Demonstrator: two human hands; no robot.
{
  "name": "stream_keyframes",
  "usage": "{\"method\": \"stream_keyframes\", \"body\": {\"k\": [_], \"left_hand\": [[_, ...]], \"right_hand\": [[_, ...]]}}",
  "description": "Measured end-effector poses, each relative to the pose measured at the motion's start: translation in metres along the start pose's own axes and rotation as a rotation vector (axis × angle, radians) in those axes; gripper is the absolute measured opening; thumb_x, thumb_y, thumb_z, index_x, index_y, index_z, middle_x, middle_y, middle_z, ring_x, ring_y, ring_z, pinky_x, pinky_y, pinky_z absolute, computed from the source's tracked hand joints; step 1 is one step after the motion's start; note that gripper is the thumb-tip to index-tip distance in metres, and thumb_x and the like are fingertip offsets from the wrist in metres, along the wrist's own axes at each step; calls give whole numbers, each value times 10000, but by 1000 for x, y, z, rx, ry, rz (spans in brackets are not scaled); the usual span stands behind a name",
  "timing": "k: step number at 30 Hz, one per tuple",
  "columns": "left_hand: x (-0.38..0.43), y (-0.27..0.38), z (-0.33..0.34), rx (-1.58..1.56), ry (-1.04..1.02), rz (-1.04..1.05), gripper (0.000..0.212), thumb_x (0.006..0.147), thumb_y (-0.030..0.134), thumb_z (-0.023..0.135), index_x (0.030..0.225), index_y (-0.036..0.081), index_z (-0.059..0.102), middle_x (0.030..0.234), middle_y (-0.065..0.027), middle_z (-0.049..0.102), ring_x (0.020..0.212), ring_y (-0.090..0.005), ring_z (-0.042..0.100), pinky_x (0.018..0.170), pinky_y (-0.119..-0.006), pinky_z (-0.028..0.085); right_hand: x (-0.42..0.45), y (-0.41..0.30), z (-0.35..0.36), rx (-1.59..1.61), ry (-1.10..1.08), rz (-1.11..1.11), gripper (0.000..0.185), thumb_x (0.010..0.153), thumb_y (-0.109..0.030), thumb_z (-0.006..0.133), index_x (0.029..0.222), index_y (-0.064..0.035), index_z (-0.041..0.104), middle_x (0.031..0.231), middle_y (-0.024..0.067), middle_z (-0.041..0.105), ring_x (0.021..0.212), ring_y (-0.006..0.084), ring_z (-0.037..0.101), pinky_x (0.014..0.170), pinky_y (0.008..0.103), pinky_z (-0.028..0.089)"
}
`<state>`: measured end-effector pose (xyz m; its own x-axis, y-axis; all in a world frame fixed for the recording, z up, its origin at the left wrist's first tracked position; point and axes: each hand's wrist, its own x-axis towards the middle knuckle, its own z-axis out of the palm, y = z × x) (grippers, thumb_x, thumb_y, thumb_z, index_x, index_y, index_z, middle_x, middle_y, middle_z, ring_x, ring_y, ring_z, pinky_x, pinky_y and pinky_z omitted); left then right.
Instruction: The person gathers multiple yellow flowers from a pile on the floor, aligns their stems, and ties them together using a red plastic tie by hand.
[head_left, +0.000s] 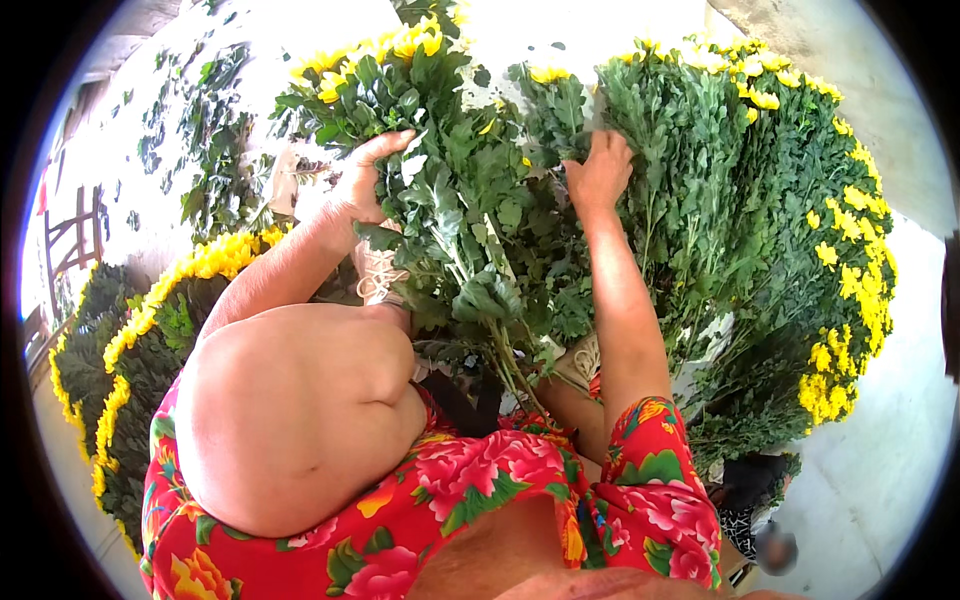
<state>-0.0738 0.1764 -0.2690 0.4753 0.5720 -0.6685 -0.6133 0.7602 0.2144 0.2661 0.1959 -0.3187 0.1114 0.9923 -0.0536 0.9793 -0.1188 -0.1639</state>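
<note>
My left hand (369, 174) is wrapped around a bunch of leafy chrysanthemums (450, 187) with yellow blooms at its far end. The bare lower stems of this bunch slant down between my knees towards my lap. My right hand (602, 171) is at the left edge of a large heap of chrysanthemums (697, 172). Its thumb and fingers close on a leafy chrysanthemum stem (559, 109) with a yellow bloom; the fingertips are partly hidden by leaves.
More yellow chrysanthemums (187, 300) lie in curved rows at my left. Loose leaves (217, 135) are strewn over the bright floor at the upper left, near a wooden frame (73, 229). My laced shoe (379, 270) stands beside the bunch. Another person (739, 525) is behind the heap, lower right.
</note>
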Motion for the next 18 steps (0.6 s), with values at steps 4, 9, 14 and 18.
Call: {"method": "stream_keyframes", "body": {"k": [4, 9, 14, 18], "left_hand": [[-9, 1, 2, -34, -11, -25, 347, 826, 286, 719, 1111, 89, 707, 1054, -82, 737, 924, -245, 698, 867, -456, 550], [-15, 0, 17, -24, 106, 17, 362, 813, 253, 734, 1135, 93, 694, 1066, -80, 731, 940, -259, 692, 890, -466, 544], [-15, 1, 25, -28, 183, 6, 345, 822, 248, 727, 1121, 78, 693, 1027, -83, 740, 896, -250, 708, 858, -443, 564], [-8, 1, 12, -62, 47, 22, 347, 828, 257, 726, 1119, 72, 692, 1017, -85, 741, 891, -245, 708, 858, -437, 567]], "right_hand": [[14, 9, 1, 21, 154, 9, 644, 753, -152, 810, 1273, 37, 482, 1363, 221, 454, 1250, 384, 463, 1023, 506, 428], [49, 17, -1, 39, 263, 210, 538, 878, -274, 730, 1206, 73, 483, 1242, 263, 540, 1167, 405, 528, 930, 502, 504], [73, 26, -8, -111, -60, 149, 412, 858, -300, 725, 1117, 3, 620, 1107, 213, 645, 1026, 401, 648, 817, 523, 539], [65, 20, -13, 68, -215, 107, 289, 848, -309, 732, 979, -54, 696, 1083, 156, 658, 1009, 391, 654, 855, 503, 528]]}}
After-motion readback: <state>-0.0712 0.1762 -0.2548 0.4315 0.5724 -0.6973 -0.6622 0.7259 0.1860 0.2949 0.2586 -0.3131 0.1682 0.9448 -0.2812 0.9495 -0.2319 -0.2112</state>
